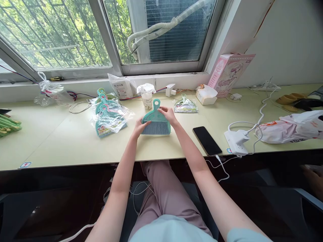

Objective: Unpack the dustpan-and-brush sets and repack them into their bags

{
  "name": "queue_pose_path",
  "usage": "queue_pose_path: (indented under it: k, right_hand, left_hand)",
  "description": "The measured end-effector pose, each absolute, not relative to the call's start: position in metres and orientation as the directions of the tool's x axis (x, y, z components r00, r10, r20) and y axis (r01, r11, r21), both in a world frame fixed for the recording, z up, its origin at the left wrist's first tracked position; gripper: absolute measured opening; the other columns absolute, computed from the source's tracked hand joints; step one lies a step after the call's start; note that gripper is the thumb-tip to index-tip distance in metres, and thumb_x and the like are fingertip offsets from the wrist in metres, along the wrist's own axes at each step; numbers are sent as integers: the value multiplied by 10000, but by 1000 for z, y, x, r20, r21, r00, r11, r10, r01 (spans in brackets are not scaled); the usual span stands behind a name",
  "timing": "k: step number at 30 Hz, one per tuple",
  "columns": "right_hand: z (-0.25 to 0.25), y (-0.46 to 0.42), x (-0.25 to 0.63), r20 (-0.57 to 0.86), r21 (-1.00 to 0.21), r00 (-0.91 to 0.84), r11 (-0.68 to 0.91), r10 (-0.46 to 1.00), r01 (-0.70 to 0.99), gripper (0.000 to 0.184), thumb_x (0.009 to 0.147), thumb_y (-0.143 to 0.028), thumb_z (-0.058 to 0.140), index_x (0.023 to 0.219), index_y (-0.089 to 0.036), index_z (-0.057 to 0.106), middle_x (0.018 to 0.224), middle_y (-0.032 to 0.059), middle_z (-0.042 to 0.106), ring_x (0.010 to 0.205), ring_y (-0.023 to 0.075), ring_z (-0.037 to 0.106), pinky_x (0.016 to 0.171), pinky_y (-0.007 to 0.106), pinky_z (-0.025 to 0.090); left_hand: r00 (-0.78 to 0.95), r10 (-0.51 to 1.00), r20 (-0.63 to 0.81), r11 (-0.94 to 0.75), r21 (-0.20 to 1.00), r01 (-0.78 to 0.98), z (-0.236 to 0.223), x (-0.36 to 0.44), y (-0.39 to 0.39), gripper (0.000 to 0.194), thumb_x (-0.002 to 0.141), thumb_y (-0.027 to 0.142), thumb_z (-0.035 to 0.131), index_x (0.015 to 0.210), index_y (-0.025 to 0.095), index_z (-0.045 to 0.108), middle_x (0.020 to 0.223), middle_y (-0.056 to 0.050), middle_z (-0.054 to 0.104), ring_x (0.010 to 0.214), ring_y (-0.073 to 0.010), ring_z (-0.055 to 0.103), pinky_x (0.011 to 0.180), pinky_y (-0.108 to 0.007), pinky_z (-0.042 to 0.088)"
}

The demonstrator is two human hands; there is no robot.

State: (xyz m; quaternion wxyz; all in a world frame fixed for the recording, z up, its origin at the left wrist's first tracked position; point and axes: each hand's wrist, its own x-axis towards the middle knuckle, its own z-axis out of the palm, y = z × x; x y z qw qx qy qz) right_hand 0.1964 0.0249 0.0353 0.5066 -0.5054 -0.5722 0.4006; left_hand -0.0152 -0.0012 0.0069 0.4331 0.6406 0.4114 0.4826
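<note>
A small teal hand brush (156, 118) with grey bristles, lying against a matching dustpan, is held up over the table in front of me. My left hand (140, 127) grips its lower left side, the thumb lying across the bristles. At the upper right, near the handle, the fingers of my right hand (167, 114) close on its edge. Left of my hands lies a pile of bagged teal brush and dustpan sets (107, 112) in clear plastic. Another wrapped set (186, 105) rests behind my right hand.
Behind stand a cup (147, 98), a tissue pack (206, 94) and a pink box (230, 75). A black phone (207, 140) lies right of my right arm, near a white power strip (236, 141) with cables. Green stalks (9, 125) sit far left; a plastic bag (290, 127) lies far right.
</note>
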Motion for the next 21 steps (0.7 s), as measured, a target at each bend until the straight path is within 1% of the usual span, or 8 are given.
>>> queue_pose_path:
  k: [3,5,8,10,12,16,18,21]
  right_hand:
    - [23,27,227,176,-967,-39,180,984,180,510,951,-570,425,1250,-211,631,1225,92,701,1106,218,664,903,363,524]
    - [12,26,241,169,-910,57,134,984,394,421,972,-450,438,1273,-207,604,1294,99,660,1189,216,607,981,385,468]
    - [-2,22,242,131,-657,69,34,989,753,390,890,-353,608,1252,-206,610,1394,120,571,1318,279,469,1083,468,337]
    - [-7,18,233,106,-515,33,26,994,857,417,865,-318,645,1265,-213,593,1410,135,539,1330,312,426,1073,502,312]
    - [-7,15,225,87,-480,15,29,996,877,429,868,-258,631,1289,-210,563,1369,151,554,1300,317,442,1040,495,331]
    - [0,11,225,11,-669,46,-27,999,743,588,791,-130,668,1349,-171,489,1206,161,642,1143,292,565,964,434,400]
    - [3,11,228,-70,-860,-47,-36,996,510,627,739,-149,721,1327,-163,504,1090,128,686,990,256,629,867,376,455]
    - [5,11,224,-28,-999,-189,-20,982,44,395,694,-285,772,1047,-152,655,885,63,704,792,197,635,727,304,472]
  left_hand:
    - [95,968,233,-237,971,30,4,-16,3,447,691,457,779,1011,163,672,974,-73,703,942,-251,645,842,-347,498]
    - [-24,975,222,-223,974,-39,1,-18,7,443,684,431,781,1017,172,644,978,-65,692,946,-239,640,841,-337,495]
    - [-163,970,179,-207,964,-169,-4,-23,14,427,691,383,765,1027,193,582,980,-48,666,938,-212,636,817,-311,496]
    - [-208,966,156,-203,952,-228,-9,-25,17,412,697,347,749,1026,209,541,977,-31,648,923,-188,631,793,-285,491]
    - [-227,964,140,-196,949,-247,-12,-27,19,399,701,325,741,1009,221,509,967,-17,633,902,-167,622,762,-261,481]
    - [-229,966,122,-184,944,-272,-16,-26,19,409,708,327,753,976,232,460,939,-2,616,872,-147,610,728,-243,468]
    - [-229,966,118,-186,936,-299,-17,-24,19,442,700,328,771,985,237,445,952,-2,622,885,-148,615,737,-246,473]
    - [-230,968,106,-180,925,-334,-19,-20,19,501,672,335,805,1009,240,447,1010,-18,643,949,-170,630,779,-272,494]
